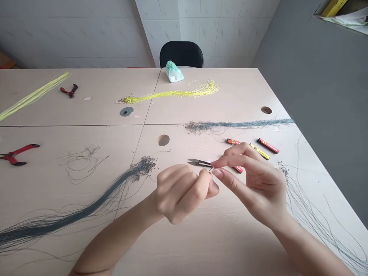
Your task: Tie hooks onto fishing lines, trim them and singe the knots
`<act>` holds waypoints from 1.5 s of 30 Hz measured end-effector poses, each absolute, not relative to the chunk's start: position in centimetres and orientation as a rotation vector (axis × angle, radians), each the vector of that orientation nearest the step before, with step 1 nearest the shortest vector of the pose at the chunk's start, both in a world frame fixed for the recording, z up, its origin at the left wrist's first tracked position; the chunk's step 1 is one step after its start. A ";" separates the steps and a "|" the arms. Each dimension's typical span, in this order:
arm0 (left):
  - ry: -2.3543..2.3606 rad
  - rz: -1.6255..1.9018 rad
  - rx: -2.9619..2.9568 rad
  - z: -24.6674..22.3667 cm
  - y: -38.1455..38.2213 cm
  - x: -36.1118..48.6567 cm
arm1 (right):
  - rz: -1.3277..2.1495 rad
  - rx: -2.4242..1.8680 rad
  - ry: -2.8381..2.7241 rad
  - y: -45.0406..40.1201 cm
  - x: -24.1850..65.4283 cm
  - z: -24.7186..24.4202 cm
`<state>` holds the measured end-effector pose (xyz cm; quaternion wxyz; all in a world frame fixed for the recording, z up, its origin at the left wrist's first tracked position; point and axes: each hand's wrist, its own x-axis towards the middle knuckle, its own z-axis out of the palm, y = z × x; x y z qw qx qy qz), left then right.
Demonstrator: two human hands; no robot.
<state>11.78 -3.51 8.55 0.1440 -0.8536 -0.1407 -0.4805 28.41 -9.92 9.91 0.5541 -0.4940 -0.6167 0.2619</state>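
My left hand (181, 193) is curled into a loose fist over the table, its thumb pressed up against a small metal hook (213, 169) with fine line. The fingertips of my right hand (253, 184) pinch that hook from the right. Just behind the fingertips lie small steel thread snips (198, 163), their blades pointing left; I cannot tell whether a hand holds them. To the left of my left forearm spreads a long bundle of dark grey line (86, 207), with its curly hooked end (143, 166) near my left hand.
Red-handled pliers (14, 154) and red cutters (69, 90) lie at the left. Further bundles of yellow line (172, 94) and grey line (238, 124) cross the far desk. Red and yellow packets (267, 145) sit beyond my right hand. Loose line (310, 214) trails over the right edge.
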 end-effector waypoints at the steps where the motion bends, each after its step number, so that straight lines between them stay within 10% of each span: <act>1: -0.404 -1.389 -2.475 8.5 -3.6 11.8 | 0.615 -1.165 -1.466 -10.0 28.4 9.8; 22: -0.326 -1.350 -2.395 7.9 -3.4 12.3 | 1.023 -1.225 -1.270 -10.1 28.7 9.6; 45: -0.417 -1.379 -2.407 7.8 -2.7 12.1 | 0.431 -1.753 -1.446 -8.0 33.9 7.4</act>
